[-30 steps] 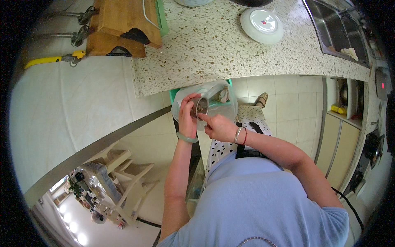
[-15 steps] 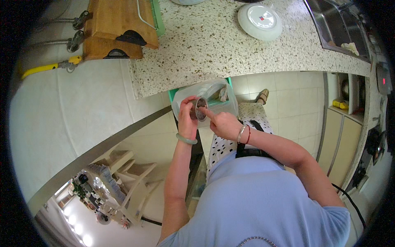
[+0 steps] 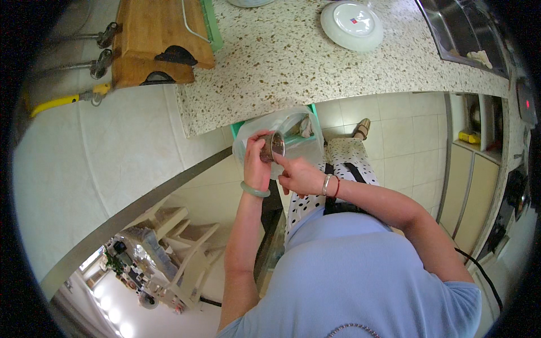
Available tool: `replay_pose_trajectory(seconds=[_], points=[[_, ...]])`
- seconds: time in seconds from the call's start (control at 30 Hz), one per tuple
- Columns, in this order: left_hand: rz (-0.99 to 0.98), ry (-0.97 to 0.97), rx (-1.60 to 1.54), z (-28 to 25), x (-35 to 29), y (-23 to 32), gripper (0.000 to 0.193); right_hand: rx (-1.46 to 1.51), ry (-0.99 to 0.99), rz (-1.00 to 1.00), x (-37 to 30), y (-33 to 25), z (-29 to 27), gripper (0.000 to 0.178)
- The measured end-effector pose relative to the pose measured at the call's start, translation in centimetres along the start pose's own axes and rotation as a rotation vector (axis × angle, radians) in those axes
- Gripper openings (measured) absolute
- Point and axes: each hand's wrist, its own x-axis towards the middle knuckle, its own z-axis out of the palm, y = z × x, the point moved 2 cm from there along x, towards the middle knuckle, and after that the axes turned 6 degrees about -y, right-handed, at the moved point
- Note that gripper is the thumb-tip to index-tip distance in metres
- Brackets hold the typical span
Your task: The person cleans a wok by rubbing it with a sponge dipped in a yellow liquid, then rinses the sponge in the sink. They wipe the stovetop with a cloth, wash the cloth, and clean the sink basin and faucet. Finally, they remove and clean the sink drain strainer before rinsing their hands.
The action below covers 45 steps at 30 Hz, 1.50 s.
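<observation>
My left hand (image 3: 259,155) is closed around a small round cup (image 3: 271,147) with a shiny rim, held tilted so that its mouth faces right. Dark bits cling to its inside; whether it is glass or metal mesh I cannot tell. My right hand (image 3: 301,176) is empty, its index finger stretched to the lower edge of the cup's mouth and the other fingers loosely bent. Beneath both hands is a green trash bin (image 3: 314,112) lined with a clear plastic bag (image 3: 256,127), with some crumpled waste (image 3: 306,127) inside.
A speckled countertop (image 3: 270,73) runs across in front of me, over the bin's far side. On it are wooden cutting boards (image 3: 152,34) at the left and an upside-down white plate (image 3: 352,25). A steel sink (image 3: 451,34) lies far right, cabinets (image 3: 468,186) below.
The right index finger has drawn back from inside the cup to its lower rim. The cup's mouth has turned a little more into view. The left hand stays around it.
</observation>
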Motion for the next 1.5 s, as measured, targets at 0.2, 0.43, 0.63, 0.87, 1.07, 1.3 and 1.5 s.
replay_pose_trajectory(seconds=[0.2, 0.43, 0.63, 0.87, 1.07, 1.3, 1.5], points=[[-0.028, -0.001, -0.001, -0.2, 0.3, 0.2, 0.028, -0.14, 0.052, 0.023, 0.1, 1.0, -1.1, 0.067], [-0.062, 0.011, -0.001, -0.4, 0.7, -0.7, 0.028, -0.156, 0.036, 0.018, -0.4, 1.2, -1.3, 0.065], [-0.093, 0.038, -0.05, -0.4, 0.7, -0.8, 0.028, -0.423, 0.221, -0.145, -0.4, 3.0, -0.9, 0.067], [-0.138, 0.001, -0.053, 0.6, 0.5, -0.3, 0.027, -0.468, 0.179, -0.018, 0.4, 3.4, -1.1, 0.072], [-0.132, -0.006, -0.053, 0.6, 0.3, -0.5, 0.027, -0.256, 0.125, -0.033, -0.2, 2.3, -0.5, 0.07], [-0.146, -0.024, 0.0, 0.5, 0.1, -0.2, 0.031, -0.469, 0.224, -0.013, -0.7, 3.6, -1.6, 0.075], [-0.161, -0.07, 0.03, 0.4, 0.3, -0.5, 0.03, -0.435, 0.208, -0.085, -0.6, 3.9, -1.0, 0.077]])
